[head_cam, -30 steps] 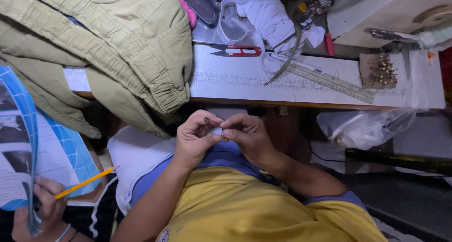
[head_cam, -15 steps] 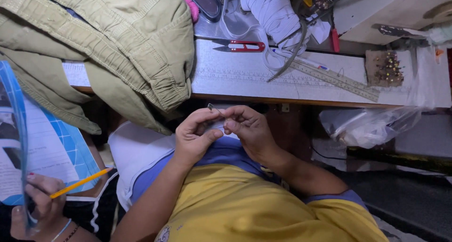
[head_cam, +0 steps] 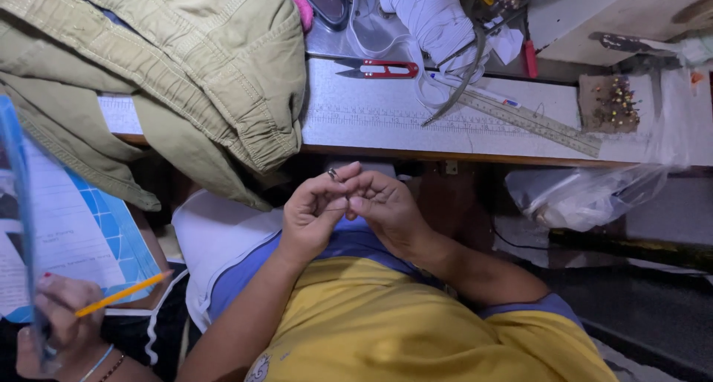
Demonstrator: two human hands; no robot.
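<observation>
We pinch a small dark ring-like object (head_cam: 333,175) between left hand (head_cam: 313,212) fingertips, right hand (head_cam: 382,207) touching, fingers curled together.

Single head-worn view: we look steeply down from above our own chest, close on our hands (head_cam: 349,207) at centre frame, facing the surface (head_cam: 386,122) edge that crosses the upper frame. No second view overlaps it.
</observation>
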